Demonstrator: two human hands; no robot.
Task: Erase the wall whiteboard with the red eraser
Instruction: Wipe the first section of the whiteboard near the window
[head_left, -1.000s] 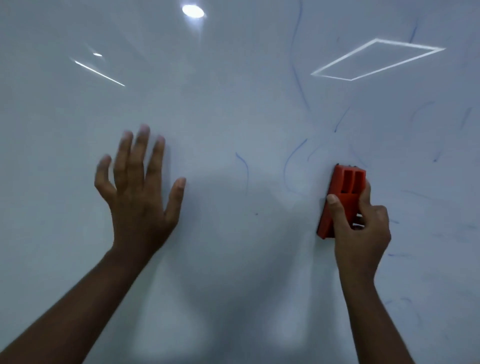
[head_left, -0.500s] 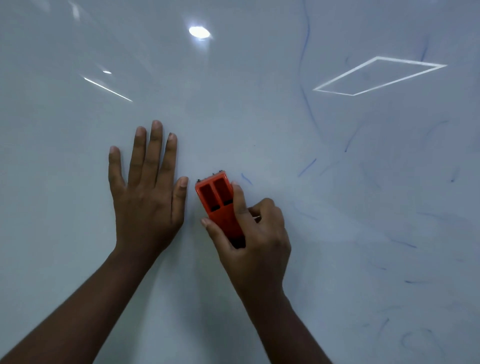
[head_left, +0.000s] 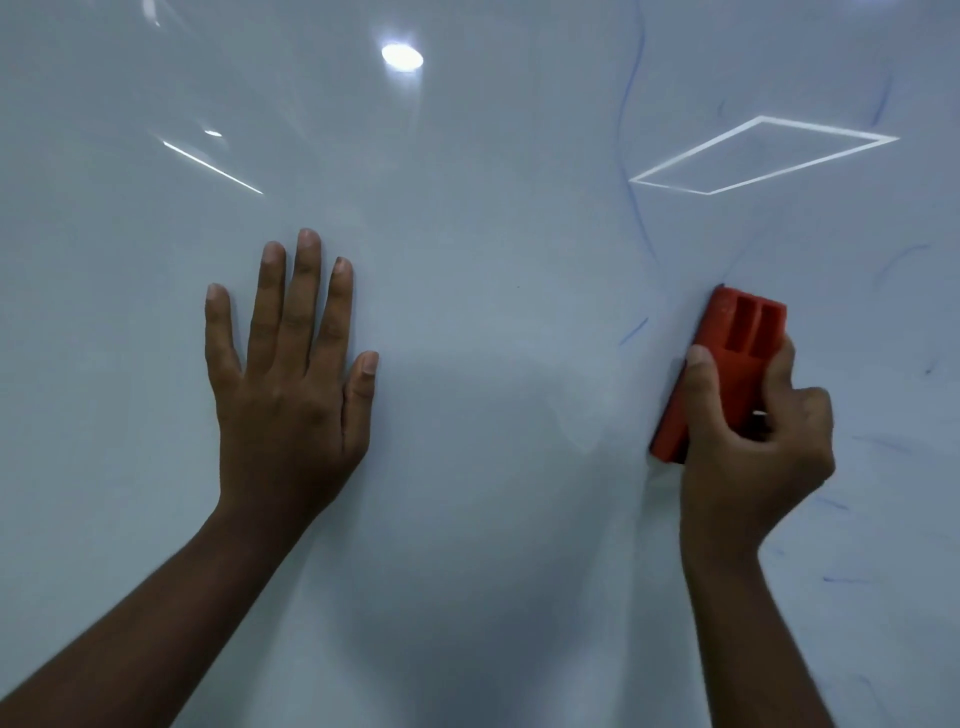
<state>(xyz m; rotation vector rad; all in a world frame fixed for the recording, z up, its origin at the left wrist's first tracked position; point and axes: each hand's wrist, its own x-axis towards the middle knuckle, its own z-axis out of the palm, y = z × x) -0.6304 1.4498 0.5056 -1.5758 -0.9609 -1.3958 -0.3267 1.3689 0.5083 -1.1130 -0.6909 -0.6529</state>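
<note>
The wall whiteboard (head_left: 493, 234) fills the whole view. My right hand (head_left: 748, 447) grips the red eraser (head_left: 727, 358) at the right, thumb on its left side and fingers curled over its back, with the eraser pressed upright against the board. Faint blue marker strokes (head_left: 631, 171) run down the board above the eraser, and more thin traces are scattered over the right side. My left hand (head_left: 291, 374) lies flat on the board at centre left, fingers straight and pointing up.
Ceiling lights reflect off the glossy board: a round spot (head_left: 401, 56) at the top, a bright streak (head_left: 213, 167) at the upper left and a rectangular outline (head_left: 761, 155) at the upper right. A soft shadow falls on the lower middle.
The eraser swept left beside my left hand half a second ago and is now back at the right. Blue strokes in the middle are gone. My left hand flattened onto the board.
</note>
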